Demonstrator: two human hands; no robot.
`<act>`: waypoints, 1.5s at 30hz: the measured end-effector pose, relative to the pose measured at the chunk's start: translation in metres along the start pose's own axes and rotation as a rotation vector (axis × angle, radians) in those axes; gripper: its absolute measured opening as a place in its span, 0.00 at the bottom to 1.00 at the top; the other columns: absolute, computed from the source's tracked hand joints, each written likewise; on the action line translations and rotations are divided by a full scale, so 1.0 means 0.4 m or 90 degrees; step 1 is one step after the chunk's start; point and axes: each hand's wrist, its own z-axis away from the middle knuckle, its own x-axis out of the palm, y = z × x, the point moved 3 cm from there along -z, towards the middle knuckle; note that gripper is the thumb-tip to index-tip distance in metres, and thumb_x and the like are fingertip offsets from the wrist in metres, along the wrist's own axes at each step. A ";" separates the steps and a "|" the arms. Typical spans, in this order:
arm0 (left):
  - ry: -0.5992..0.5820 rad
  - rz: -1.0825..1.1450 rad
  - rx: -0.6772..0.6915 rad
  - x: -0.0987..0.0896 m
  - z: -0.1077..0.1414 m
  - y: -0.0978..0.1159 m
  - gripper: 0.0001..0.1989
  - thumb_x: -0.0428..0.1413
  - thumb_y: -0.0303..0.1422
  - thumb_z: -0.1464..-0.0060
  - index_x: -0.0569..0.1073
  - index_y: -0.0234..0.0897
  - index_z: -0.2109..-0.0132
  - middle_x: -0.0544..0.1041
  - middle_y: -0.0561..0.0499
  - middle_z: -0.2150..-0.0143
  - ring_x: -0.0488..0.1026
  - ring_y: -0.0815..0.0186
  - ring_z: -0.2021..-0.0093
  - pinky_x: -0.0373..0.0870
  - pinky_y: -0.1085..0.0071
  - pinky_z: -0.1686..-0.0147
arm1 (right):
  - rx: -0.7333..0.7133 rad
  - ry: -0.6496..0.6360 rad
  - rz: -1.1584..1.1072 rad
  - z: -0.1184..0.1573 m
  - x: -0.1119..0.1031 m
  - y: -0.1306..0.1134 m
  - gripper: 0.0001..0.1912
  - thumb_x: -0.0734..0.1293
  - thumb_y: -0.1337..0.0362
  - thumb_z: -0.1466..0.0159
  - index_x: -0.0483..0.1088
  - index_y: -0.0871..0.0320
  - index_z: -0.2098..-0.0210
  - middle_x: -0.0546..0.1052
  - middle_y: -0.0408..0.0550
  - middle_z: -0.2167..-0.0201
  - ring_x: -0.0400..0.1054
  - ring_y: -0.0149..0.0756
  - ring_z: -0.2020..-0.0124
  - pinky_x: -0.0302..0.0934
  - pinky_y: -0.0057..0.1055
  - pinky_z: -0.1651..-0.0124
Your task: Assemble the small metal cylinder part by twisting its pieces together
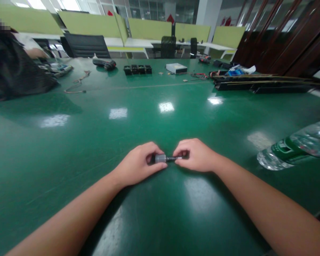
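Note:
Between my hands, just above or on the green table (pixel 138 128), lies a small grey cylinder with a thin dark shaft (pixel 160 158), its kind too small to make out. My left hand (pixel 140 161) is closed round the grey cylinder end, thumb below and fingers above. From the right, my right hand (pixel 196 155) pinches the far end of the shaft between thumb and fingers. The piece lies roughly level, left to right. My fingers hide both of its ends.
A clear water bottle (pixel 288 149) lies on its side at right. Along the back are a dark power tool (pixel 104 64), black blocks (pixel 137 69), a silver box (pixel 176 68), a cable (pixel 76 85) and long black strips (pixel 256 83). Another person in dark clothing (pixel 16 67) is at far left.

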 end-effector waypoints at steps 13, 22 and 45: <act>0.005 -0.009 -0.004 0.003 -0.001 -0.003 0.12 0.61 0.43 0.44 0.76 0.39 0.59 0.72 0.54 0.68 0.67 0.68 0.70 0.61 0.72 0.70 | -0.006 0.004 0.004 0.003 -0.005 0.011 0.07 0.71 0.72 0.46 0.78 0.60 0.67 0.76 0.43 0.72 0.68 0.27 0.72 0.61 0.24 0.68; 0.006 -0.005 -0.012 0.000 0.000 -0.001 0.12 0.60 0.42 0.44 0.76 0.39 0.60 0.72 0.54 0.69 0.67 0.68 0.71 0.61 0.72 0.70 | 0.007 0.000 -0.004 0.004 -0.011 0.019 0.07 0.71 0.72 0.46 0.78 0.60 0.68 0.76 0.43 0.73 0.68 0.27 0.72 0.61 0.24 0.68; -0.005 -0.005 -0.023 -0.005 -0.001 0.002 0.13 0.59 0.44 0.43 0.76 0.38 0.61 0.73 0.53 0.69 0.68 0.67 0.70 0.62 0.72 0.70 | 0.080 -0.021 -0.050 0.007 -0.033 0.035 0.07 0.73 0.68 0.45 0.79 0.60 0.66 0.78 0.45 0.70 0.69 0.29 0.71 0.62 0.25 0.66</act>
